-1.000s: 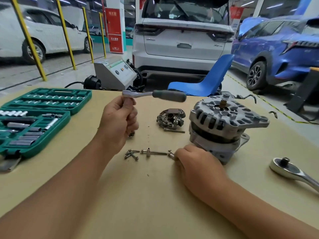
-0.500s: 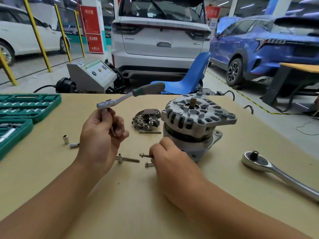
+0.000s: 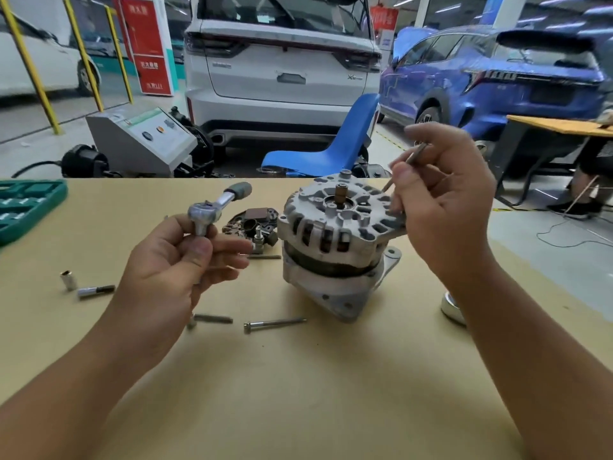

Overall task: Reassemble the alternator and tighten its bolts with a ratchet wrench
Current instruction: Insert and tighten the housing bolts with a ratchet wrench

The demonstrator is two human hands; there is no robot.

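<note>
1. Parked cars and a blue chair (image 3: 335,151) filled the workshop behind a tan desk (image 3: 298,393), so this was bench work beside the vehicles.
2. At the desk's middle stood the alternator (image 3: 338,247), vented rear housing up and shaft end showing, probably set that way so its long bolts could drop in from above.
3. The right hand (image 3: 444,207) hovered at the housing's right rim, thumb and forefinger pinching a long bolt (image 3: 406,164) slanted down toward the rim, seemingly aimed at a hole there.
4. The left hand (image 3: 175,267) held the small ratchet wrench (image 3: 212,210) by the socket under its head, fingers curled round it, handle pointing away, apparently kept ready for tightening.
5. Two more bolts (image 3: 273,323) lay on the desk before the alternator, within easy reach; the rectifier plate (image 3: 252,225) waited behind.
6. Two sockets (image 3: 83,285) lay to the left.
7. Hidden or unclear: the bolt's tip behind the thumb, a larger ratchet (image 3: 452,308) mostly covered by the right forearm, and the green socket case (image 3: 23,207) cut off at the left edge.
</note>
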